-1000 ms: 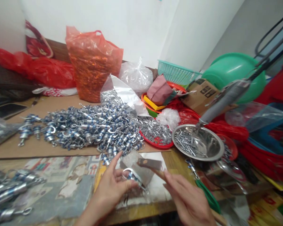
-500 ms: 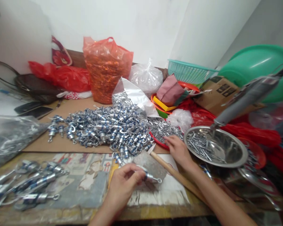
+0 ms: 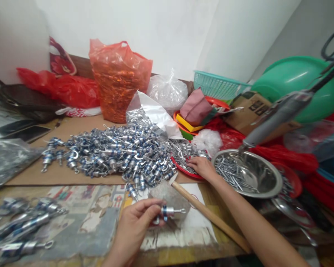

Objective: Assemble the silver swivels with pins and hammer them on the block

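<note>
My left hand (image 3: 140,218) is closed around a small metal anchor bolt (image 3: 168,210) with blue bands and a ring at its outer end; the fingers hide its other end. It is held level above a stone block (image 3: 169,194). Fingertips of my right hand (image 3: 202,167) are bent down among small silver metal pieces (image 3: 183,150) in a red tray (image 3: 180,167). Whether a piece is pinched there is hidden. A wooden-handled hammer (image 3: 206,211) lies between my hands, its head against the stone. Behind my left hand spreads a big heap of similar anchor bolts (image 3: 119,152).
A steel bowl (image 3: 272,185) of nails stands right of the tray, under a grey-handled tool (image 3: 278,118). More anchor bolts (image 3: 22,226) lie front left, near a clear plastic bag (image 3: 11,159). An orange bag (image 3: 119,81), a turquoise basket (image 3: 219,83) and a green basin (image 3: 292,81) line the back.
The view has shifted slightly right. My left hand has turned the anchor bolt nearly level, and more of its blue-banded body shows. My right hand has reached slightly further into the red tray.
</note>
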Motion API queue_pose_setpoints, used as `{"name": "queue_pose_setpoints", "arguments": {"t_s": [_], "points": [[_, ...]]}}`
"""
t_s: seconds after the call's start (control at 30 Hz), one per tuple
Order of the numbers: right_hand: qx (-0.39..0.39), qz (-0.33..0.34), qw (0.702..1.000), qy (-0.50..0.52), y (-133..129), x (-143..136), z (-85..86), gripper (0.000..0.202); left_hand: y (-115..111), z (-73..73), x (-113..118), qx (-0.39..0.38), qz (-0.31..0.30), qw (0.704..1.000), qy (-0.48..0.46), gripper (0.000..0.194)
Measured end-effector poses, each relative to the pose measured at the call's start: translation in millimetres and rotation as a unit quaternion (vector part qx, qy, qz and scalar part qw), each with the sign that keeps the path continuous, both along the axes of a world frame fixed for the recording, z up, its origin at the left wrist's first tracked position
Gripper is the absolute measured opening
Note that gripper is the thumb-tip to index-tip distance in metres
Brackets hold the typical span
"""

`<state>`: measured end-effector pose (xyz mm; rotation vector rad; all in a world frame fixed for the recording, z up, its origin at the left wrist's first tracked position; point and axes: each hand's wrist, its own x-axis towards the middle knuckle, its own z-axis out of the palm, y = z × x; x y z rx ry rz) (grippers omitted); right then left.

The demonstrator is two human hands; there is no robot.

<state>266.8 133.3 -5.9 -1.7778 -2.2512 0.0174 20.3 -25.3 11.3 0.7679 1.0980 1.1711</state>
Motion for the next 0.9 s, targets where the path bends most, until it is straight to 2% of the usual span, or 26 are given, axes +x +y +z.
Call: {"name": "queue_pose_setpoints", "arguments": {"t_s": [0.1, 0.17, 0.23, 0.33, 0.4, 0.47, 0.53, 0.8, 0.9], "points": [[0.037, -0.029, 0.999, 0.014, -6.3, 6.3, 11.4, 0.018, 1.2, 1.6, -3.7, -0.010, -0.012, 1.000, 0.010, 0.019], [0.056, -0.035, 0.997, 0.034, -15.6, -0.2, 19.4, 0.020, 1.5, 1.9, -7.9, 0.020, -0.037, 0.996, 0.079, 0.017], [0.058, -0.021, 0.996, 0.057, -34.2, -15.5, 28.1, 0.019, 0.4, 0.4, -12.6, 0.078, -0.047, 0.980, 0.178, 0.016], [0.026, 0.059, 0.992, 0.105, -78.4, -47.1, 42.9, 0.014, -5.0, -3.2, -16.5, 0.173, -0.019, 0.948, 0.268, 0.028], [0.008, 0.177, 0.973, 0.147, -109.5, -67.1, 53.2, 0.013, -9.5, -3.4, -16.8, 0.216, 0.014, 0.932, 0.291, 0.039], [0.019, 0.255, 0.958, 0.126, -133.6, -81.8, 62.1, 0.015, -12.8, -0.6, -16.5, 0.247, 0.025, 0.917, 0.311, 0.045], [0.034, 0.287, 0.954, 0.079, -148.2, -90.2, 68.3, 0.018, -14.3, 3.5, -16.5, 0.270, 0.015, 0.906, 0.327, 0.046], [0.095, 0.318, 0.943, -0.003, -160.6, -95.9, 73.9, 0.024, -18.0, 6.4, -20.2, 0.285, 0.004, 0.897, 0.338, 0.046], [0.091, 0.323, 0.942, -0.015, -162.1, -96.2, 74.5, 0.028, -19.5, 8.7, -21.4, 0.284, 0.010, 0.901, 0.328, 0.034]]}}
